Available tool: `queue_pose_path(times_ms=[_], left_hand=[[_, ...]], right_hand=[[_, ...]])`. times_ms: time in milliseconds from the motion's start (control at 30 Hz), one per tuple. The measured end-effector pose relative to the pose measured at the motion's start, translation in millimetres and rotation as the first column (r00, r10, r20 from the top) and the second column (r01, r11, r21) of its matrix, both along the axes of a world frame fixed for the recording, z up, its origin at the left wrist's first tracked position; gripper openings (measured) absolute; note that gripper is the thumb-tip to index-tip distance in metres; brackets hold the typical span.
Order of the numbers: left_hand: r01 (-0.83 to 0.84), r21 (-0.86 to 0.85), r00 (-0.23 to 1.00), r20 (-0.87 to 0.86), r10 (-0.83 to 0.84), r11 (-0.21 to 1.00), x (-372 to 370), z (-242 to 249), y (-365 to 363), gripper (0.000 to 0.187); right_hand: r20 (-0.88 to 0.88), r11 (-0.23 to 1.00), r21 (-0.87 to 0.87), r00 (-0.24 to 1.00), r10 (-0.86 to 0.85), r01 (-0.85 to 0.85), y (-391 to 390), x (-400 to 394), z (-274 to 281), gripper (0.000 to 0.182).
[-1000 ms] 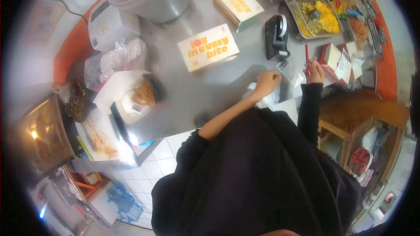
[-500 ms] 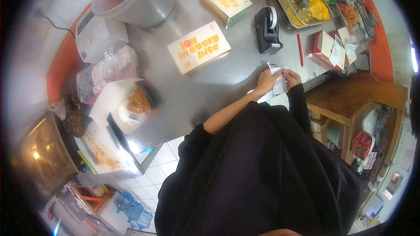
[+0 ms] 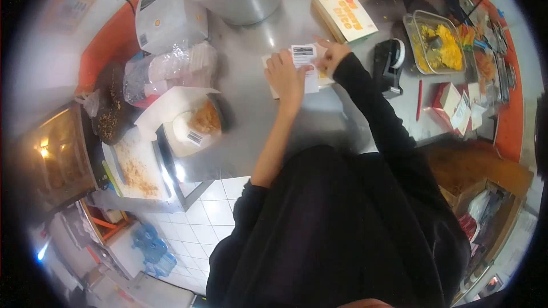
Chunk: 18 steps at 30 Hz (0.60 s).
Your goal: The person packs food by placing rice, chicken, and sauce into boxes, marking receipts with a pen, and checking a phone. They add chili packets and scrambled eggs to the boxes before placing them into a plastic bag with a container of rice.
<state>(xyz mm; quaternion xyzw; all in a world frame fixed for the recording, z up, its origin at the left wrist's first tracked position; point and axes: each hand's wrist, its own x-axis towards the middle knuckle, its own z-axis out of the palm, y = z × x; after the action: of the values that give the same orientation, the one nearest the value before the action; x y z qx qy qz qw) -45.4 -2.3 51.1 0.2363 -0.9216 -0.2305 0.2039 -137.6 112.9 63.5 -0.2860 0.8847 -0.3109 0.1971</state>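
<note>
A white printed label (image 3: 305,75) with a black-and-white block at its top lies over a white cardboard box (image 3: 266,64), which my hands mostly cover. My left hand (image 3: 287,80) rests on the left part of the box, fingers stretched out and spread, its thumb on the label. Beside the label's right edge, my right hand (image 3: 334,57) has its fingers bent at that edge, seemingly pinching it; the exact contact is small and blurred. Behind them stands a stack of boxes (image 3: 345,14) with orange and yellow lettering on top.
To the right are a black tape dispenser (image 3: 388,68), a red pen (image 3: 419,100) and a glass dish (image 3: 419,60) with yellow food. A plastic tub (image 3: 251,5) stands at the back. On the left are an open carton (image 3: 171,105), a label printer (image 3: 171,17) and a cutting board (image 3: 134,162).
Both hands have moved left from the table's front edge with the label, which now lies over the nearer box. The camera view has shifted left.
</note>
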Motion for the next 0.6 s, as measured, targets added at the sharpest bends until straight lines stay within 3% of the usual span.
queue_pose_path(times_ms=[33, 67, 133, 200, 267, 300, 333, 367, 400, 433, 467, 533, 567, 600], left_hand=[[0.061, 0.072, 0.995, 0.081, -0.066, 0.996, 2.2, -0.9, -1.8, 0.038], [0.054, 0.067, 0.994, 0.088, -0.06, 0.996, 5.6, -7.2, -8.3, 0.038], [0.205, -0.239, 0.976, -0.015, -0.215, 0.949, 10.7, -15.4, -19.4, 0.039], [0.124, -0.192, 0.992, -0.006, -0.128, 0.973, 25.7, -10.8, -26.0, 0.042], [0.05, -0.153, 0.999, -0.002, -0.051, 0.987, 32.7, -16.2, -28.7, 0.044], [-0.007, 0.235, 0.994, -0.101, 0.032, 0.972, 36.0, -36.2, -29.6, 0.047], [-0.026, 0.594, 0.978, -0.153, 0.145, 0.804, 39.5, -46.5, -28.6, 0.051], [0.009, 0.743, 0.97, -0.169, 0.174, 0.67, 41.7, -44.8, -21.8, 0.05], [0.056, 0.858, 0.962, -0.184, 0.203, 0.511, 42.9, -42.6, -16.0, 0.049], [0.071, 0.855, 0.962, -0.195, 0.19, 0.513, 44.8, -40.0, -16.9, 0.049], [0.086, 0.885, 0.979, -0.161, 0.128, 0.457, 44.6, -37.6, -20.6, 0.049], [0.117, 0.907, 0.989, -0.146, 0.04, 0.405, 29.9, -25.7, -30.5, 0.049], [0.209, 0.848, 0.978, -0.188, -0.092, 0.488, 17.8, -5.2, -34.8, 0.048], [0.305, 0.777, 0.951, -0.213, -0.226, 0.551, 5.7, 15.3, -38.8, 0.047]], right_hand=[[-0.164, 0.954, 0.297, 0.981, 0.098, -0.046, -14.5, -2.2, -3.9, 0.077], [-0.158, 0.955, 0.291, 0.982, 0.104, -0.054, -19.8, -5.9, -4.8, 0.077], [-0.132, 0.896, 0.444, 0.99, 0.046, 0.017, -23.8, -15.4, 5.4, 0.089], [-0.076, 0.882, 0.471, 0.994, 0.078, -0.033, -13.4, -29.3, 4.0, 0.093], [0.09, 0.822, 0.56, 0.994, 0.069, -0.107, 0.6, -37.0, 10.3, 0.095], [0.142, 0.889, 0.441, 0.987, 0.07, -0.126, 15.3, -38.7, -1.4, 0.091], [0.194, 0.939, 0.316, 0.978, 0.077, -0.136, 32.6, -34.8, -22.8, 0.087], [0.369, 0.998, 0.007, 0.928, 0.06, -0.068, 45.2, -25.9, -49.2, 0.085], [0.418, 0.975, -0.212, 0.895, 0.154, -0.069, 44.2, -14.2, -58.4, 0.077], [0.272, 0.997, -0.068, 0.961, 0.056, -0.039, 52.4, 0.7, -83.7, 0.075], [0.319, 0.997, -0.06, 0.947, -0.031, 0.053, 59.6, 14.5, -96.3, 0.074], [0.273, 0.99, -0.133, 0.962, 0.0, 0.038, 60.9, 29.8, -56.6, 0.062], [0.31, 0.955, -0.177, 0.935, -0.174, 0.237, 52.2, 38.1, -11.4, 0.057], [0.506, 0.875, -0.289, 0.838, -0.204, 0.388, 51.8, 38.0, 2.8, 0.054]])
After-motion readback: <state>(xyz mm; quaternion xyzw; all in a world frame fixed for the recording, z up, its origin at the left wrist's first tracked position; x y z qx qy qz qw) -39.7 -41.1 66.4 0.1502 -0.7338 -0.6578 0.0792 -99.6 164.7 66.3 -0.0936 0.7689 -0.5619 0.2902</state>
